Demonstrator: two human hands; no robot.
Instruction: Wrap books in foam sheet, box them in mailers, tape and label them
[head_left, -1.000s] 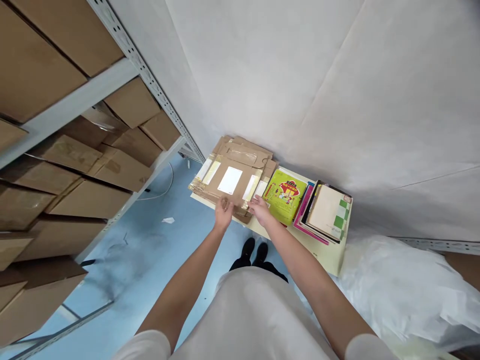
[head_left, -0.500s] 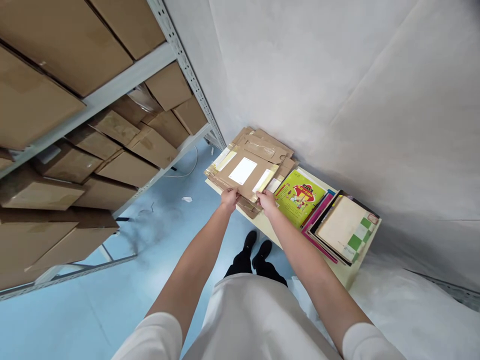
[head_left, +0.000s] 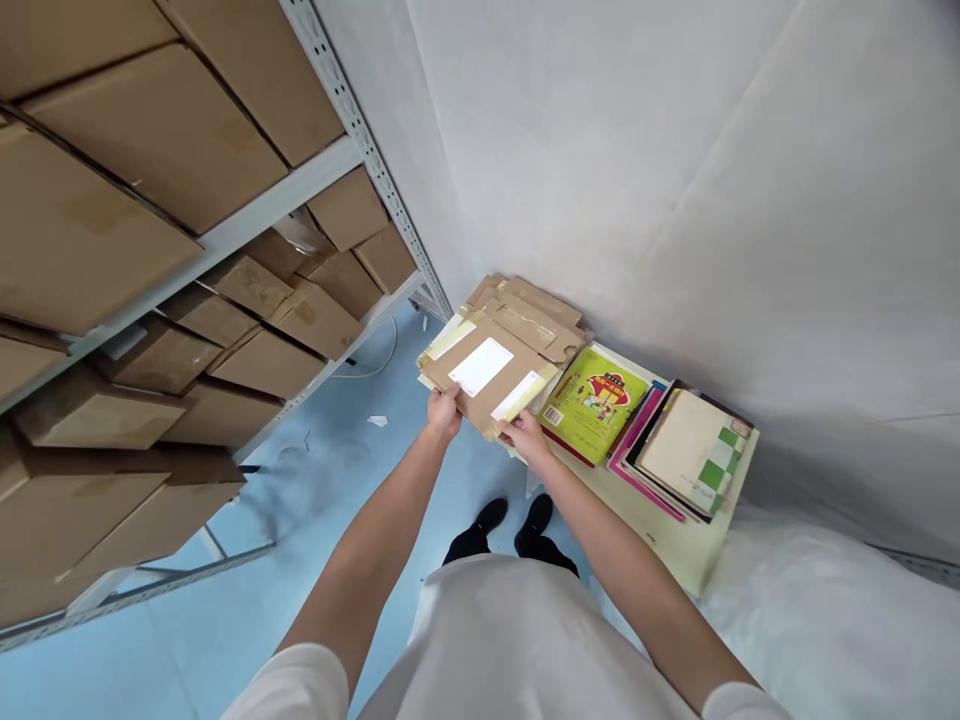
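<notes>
two bare hands are on one flattened cardboard piece point(head_left: 491, 352). the left hand point(head_left: 445, 412) is clamped on its near edge, thumb on top beside the label and fingers curled at the rim; the right hand point(head_left: 525, 437) pinches it near the corner closest to the books, thumb and fingers together on it. the cardboard lies at the left end of one pale yellow table point(head_left: 671, 540), its near edge jutting past the tabletop over the blue floor point(head_left: 322, 600). on its upper face are one white rectangular label point(head_left: 481, 366) in the middle and a pale strip near each of two opposite edges. more cardboard sheets point(head_left: 541, 298) show behind it, at least two, the exact number hidden

just beside, to the right, lies one green book point(head_left: 595, 402) with a red edge under it. next comes one stack of books point(head_left: 686, 450): a single cream cover with green squares on top, black and pink ones beneath, too overlapped to count

one metal rack point(head_left: 375, 160) on the left shows two levels of brown boxes point(head_left: 161, 130), at least four above and at least eight below. two black shoes point(head_left: 491, 514) stand on the floor, with one white scrap point(head_left: 377, 421) and one white cable point(head_left: 382, 362) near the rack
</notes>
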